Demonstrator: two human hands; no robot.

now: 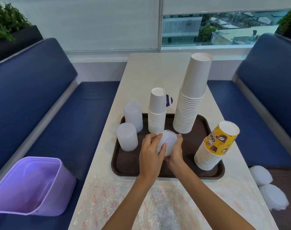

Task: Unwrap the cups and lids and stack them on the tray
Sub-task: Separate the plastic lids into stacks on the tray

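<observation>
The left hand (149,153) and right hand (175,152) grip the lid stack (169,140) from either side, fingers (163,147) curled round it — its long axis tips away, over the tray (124,163).

**Café or canteen booth**

Two blue padded benches (41,90) face each other across a long pale table (151,72), as in a diner booth. A brown serving tray (124,170) holds tall stacks of paper cups (189,105) and clear lids (127,136). Planters (17,40) with greenery sit behind the seatbacks, and a window (224,29) looks out over rooftops.
</observation>
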